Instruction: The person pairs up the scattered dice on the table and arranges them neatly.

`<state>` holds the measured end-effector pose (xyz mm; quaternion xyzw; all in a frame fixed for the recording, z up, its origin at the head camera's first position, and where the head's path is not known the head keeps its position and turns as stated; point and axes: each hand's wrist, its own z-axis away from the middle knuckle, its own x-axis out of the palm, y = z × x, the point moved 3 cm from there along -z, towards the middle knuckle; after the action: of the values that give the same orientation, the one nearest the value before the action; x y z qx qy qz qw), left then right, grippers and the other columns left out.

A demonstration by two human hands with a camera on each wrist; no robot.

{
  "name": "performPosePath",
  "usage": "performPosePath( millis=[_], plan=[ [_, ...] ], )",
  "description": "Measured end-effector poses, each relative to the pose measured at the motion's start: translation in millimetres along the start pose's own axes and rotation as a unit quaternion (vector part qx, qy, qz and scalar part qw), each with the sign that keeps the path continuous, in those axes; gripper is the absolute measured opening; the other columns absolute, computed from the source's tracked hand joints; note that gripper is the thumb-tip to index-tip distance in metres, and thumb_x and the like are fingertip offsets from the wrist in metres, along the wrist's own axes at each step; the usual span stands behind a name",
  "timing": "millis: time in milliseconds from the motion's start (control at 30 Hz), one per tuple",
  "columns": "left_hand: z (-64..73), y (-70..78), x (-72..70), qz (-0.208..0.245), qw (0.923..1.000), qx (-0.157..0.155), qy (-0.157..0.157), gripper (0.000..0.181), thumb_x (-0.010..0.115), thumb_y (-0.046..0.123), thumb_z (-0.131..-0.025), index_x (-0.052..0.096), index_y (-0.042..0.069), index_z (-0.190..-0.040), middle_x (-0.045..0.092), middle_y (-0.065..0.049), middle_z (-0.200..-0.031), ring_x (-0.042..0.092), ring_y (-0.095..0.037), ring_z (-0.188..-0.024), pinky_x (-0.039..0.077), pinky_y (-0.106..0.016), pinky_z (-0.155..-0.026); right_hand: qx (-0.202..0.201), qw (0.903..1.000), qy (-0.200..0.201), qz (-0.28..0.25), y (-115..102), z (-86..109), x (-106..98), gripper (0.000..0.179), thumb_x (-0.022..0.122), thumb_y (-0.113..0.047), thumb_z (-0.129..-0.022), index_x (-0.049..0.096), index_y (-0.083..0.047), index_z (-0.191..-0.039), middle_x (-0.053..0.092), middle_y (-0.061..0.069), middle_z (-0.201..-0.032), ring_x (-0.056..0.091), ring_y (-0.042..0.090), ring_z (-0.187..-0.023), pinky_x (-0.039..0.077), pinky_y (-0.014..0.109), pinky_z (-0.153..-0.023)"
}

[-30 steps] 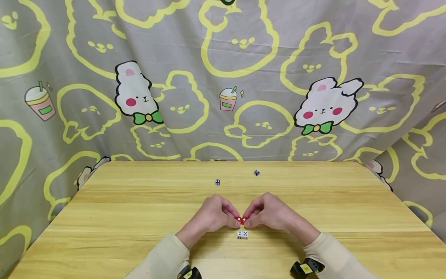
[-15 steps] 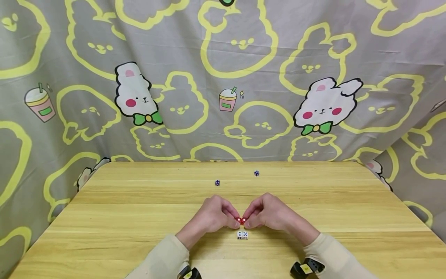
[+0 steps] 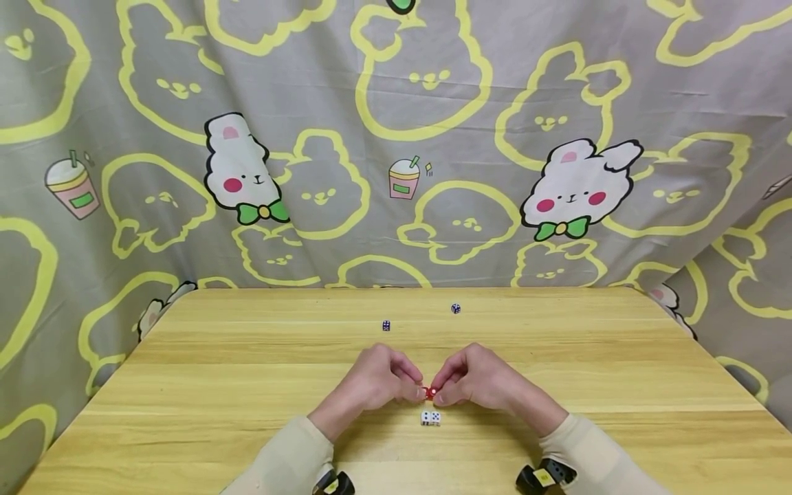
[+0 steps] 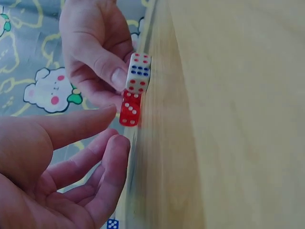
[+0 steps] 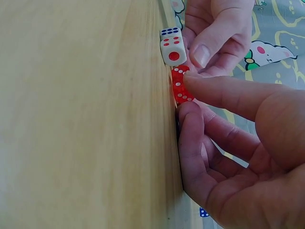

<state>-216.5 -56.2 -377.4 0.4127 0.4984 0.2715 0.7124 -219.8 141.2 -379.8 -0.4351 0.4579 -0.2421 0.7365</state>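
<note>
Two red dice sit side by side on the table between my hands, partly hidden by fingertips. My left hand has its thumb and fingers parted beside the left red die, with a gap between them in the left wrist view. My right hand pinches the right red die between thumb and forefinger. Just nearer to me, two white dice stand next to each other, touching or nearly so.
Two dark blue dice lie farther back on the wooden table: one left blue die and one right blue die. Behind the table hangs a grey patterned curtain.
My left fingers have loosened from the left red die and drawn slightly left. The right hand keeps its place, and the dice look unmoved.
</note>
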Motion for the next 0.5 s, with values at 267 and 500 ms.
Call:
performPosePath(
  millis=[267, 500],
  plan=[
    [-0.7, 1.0, -3.0, 0.014, 0.9998, 0.008, 0.013, 0.013, 0.087, 0.008, -0.083, 0.079, 0.007, -0.093, 0.075, -0.002, -0.08, 0.068, -0.016, -0.066, 0.056, -0.028, -0.06, 0.004, 0.9999, 0.007, 0.009, 1.9, -0.7, -0.7, 0.015, 0.091, -0.01, -0.08, 0.081, -0.008, -0.091, 0.075, 0.002, -0.081, 0.063, 0.013, -0.075, 0.049, 0.022, -0.064],
    [-1.5, 2.5, -12.5, 0.007, 0.9991, 0.01, 0.04, 0.018, 0.088, 0.013, -0.084, 0.08, 0.007, -0.099, 0.074, -0.002, -0.084, 0.069, -0.017, -0.068, 0.053, -0.027, -0.059, 0.002, 1.0, 0.003, 0.006, 1.1, -1.0, -0.1, 0.015, 0.091, -0.01, -0.081, 0.081, -0.008, -0.091, 0.075, 0.001, -0.081, 0.063, 0.012, -0.074, 0.049, 0.022, -0.062]
  ],
)
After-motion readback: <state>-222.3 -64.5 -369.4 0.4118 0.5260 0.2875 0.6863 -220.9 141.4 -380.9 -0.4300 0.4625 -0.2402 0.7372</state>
